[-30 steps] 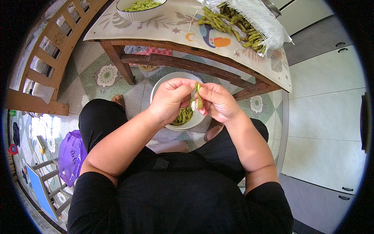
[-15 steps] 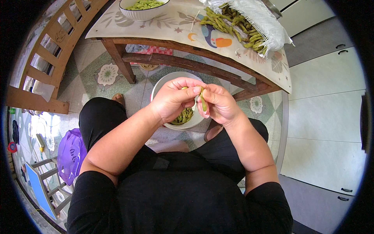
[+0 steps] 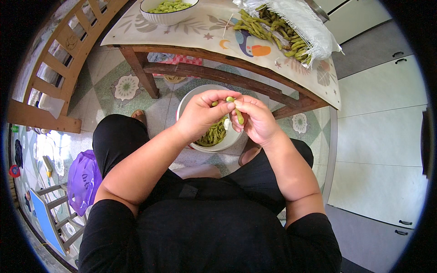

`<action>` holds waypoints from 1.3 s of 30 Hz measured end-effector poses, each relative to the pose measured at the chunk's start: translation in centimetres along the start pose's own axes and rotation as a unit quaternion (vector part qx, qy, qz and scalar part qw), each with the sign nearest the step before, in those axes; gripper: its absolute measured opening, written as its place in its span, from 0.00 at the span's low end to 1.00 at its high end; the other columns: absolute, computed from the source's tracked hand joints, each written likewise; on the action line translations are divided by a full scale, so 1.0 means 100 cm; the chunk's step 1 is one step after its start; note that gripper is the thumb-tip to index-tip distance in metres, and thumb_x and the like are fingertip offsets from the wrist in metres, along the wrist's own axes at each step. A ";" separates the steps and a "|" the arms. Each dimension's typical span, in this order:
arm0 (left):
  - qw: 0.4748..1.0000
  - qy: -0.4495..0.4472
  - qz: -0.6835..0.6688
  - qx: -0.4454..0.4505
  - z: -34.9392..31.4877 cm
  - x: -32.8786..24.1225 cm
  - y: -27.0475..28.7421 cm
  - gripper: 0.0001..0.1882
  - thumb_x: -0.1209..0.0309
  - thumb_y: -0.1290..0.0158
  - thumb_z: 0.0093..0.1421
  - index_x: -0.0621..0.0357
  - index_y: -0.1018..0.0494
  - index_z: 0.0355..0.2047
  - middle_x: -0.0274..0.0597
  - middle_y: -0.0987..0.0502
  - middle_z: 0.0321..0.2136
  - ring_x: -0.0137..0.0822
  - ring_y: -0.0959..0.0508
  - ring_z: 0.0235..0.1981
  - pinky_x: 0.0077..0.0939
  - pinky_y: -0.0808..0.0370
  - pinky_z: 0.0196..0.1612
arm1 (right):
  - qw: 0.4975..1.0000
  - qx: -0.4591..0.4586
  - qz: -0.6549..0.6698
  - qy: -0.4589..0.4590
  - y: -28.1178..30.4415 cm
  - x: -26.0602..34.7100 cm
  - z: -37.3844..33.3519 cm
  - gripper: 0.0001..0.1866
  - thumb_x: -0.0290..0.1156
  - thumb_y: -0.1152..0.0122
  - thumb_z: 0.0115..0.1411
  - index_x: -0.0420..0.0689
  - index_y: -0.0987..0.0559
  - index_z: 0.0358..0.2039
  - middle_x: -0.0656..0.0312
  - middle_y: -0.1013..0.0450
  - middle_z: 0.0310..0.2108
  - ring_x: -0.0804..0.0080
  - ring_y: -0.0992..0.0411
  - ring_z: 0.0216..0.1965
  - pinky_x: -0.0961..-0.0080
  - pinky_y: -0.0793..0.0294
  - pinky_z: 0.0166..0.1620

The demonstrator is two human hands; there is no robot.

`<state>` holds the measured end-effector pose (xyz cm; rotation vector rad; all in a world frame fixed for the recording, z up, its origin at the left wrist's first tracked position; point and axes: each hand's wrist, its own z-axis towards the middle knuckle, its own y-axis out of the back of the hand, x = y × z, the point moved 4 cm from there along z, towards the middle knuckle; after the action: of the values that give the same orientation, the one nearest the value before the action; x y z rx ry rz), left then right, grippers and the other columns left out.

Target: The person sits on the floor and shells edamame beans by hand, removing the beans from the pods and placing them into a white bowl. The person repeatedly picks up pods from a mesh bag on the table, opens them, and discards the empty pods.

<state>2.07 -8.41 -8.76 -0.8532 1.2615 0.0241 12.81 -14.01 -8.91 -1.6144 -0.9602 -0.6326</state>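
Observation:
Above a white basin (image 3: 232,141), my two hands meet in front of me. My right hand (image 3: 256,117) is closed in a pinch on a green soybean pod (image 3: 239,117), which hangs down from its fingers. A pale green soybean (image 3: 230,99) shows at the pod's upper end, against the thumb and forefinger of my left hand (image 3: 204,114). Another bean (image 3: 214,103) sits in the curl of my left fingers. Inside the basin lie several greenish-brown pods (image 3: 212,137), with a small white piece (image 3: 226,123) near them, partly under my hands.
A wooden table (image 3: 218,75) with a printed cloth stands ahead. On it are a white bowl (image 3: 169,18) of shelled beans and a white woven sack (image 3: 314,27) spilling pods. Left are a wooden rail (image 3: 54,63) and a purple bag (image 3: 84,182); right, pale cabinets (image 3: 378,132).
A pale bean has come into sight at the pod's top, between the fingertips. My right hand has shifted very slightly; the arms stay nearly in place.

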 end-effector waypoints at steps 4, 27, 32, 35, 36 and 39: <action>0.999 0.031 0.006 -0.042 0.001 0.005 0.004 0.11 0.70 0.52 0.56 0.57 0.30 0.40 0.26 0.31 0.22 0.16 0.40 0.17 0.09 0.43 0.19 | 0.999 -0.030 -0.029 -0.016 0.004 -0.003 0.002 0.09 0.34 0.51 0.55 0.42 0.29 0.23 0.67 0.34 0.17 0.82 0.38 0.16 0.86 0.38 0.20; 0.902 -0.138 0.177 -0.369 0.126 -0.200 0.099 0.17 0.74 0.55 0.54 0.68 0.35 0.44 0.46 0.32 0.42 0.34 0.33 0.44 0.25 0.40 0.48 | 0.768 -0.127 -0.627 0.033 0.022 0.017 0.005 0.16 0.40 0.49 0.51 0.44 0.26 0.37 0.59 0.28 0.31 0.65 0.29 0.32 0.73 0.31 0.36; 0.783 -0.201 0.467 -0.358 0.143 -0.189 0.081 0.13 0.69 0.51 0.54 0.64 0.29 0.37 0.40 0.26 0.34 0.28 0.28 0.34 0.20 0.33 0.37 | 0.756 -0.106 -0.643 0.059 0.023 0.020 -0.003 0.14 0.41 0.51 0.53 0.46 0.26 0.35 0.61 0.28 0.29 0.63 0.30 0.32 0.69 0.32 0.34; 0.702 -0.219 0.612 -0.292 0.153 -0.169 0.037 0.12 0.64 0.49 0.51 0.60 0.26 0.29 0.47 0.25 0.30 0.36 0.26 0.33 0.25 0.32 0.38 | 0.755 -0.099 -0.642 0.087 0.023 0.024 -0.007 0.13 0.40 0.51 0.52 0.45 0.26 0.32 0.60 0.29 0.29 0.62 0.31 0.31 0.68 0.32 0.34; 0.705 -0.213 0.634 -0.235 0.166 -0.154 0.032 0.12 0.64 0.49 0.50 0.60 0.26 0.30 0.47 0.25 0.31 0.40 0.27 0.34 0.27 0.32 0.39 | 0.752 -0.096 -0.645 0.097 0.023 0.025 -0.009 0.13 0.40 0.51 0.52 0.45 0.26 0.31 0.60 0.29 0.29 0.61 0.31 0.31 0.67 0.32 0.33; 0.691 -0.150 0.697 -0.123 0.191 -0.108 0.019 0.13 0.64 0.50 0.49 0.58 0.26 0.32 0.49 0.27 0.33 0.46 0.28 0.37 0.31 0.32 0.41 | 0.748 -0.077 -0.650 0.106 0.026 0.022 -0.007 0.12 0.39 0.52 0.52 0.44 0.26 0.27 0.59 0.30 0.28 0.59 0.31 0.31 0.65 0.33 0.33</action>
<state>13.15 8.44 0.15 0.1052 1.3234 1.5278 16.21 -14.34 -8.35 -0.7175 -1.8406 -1.8180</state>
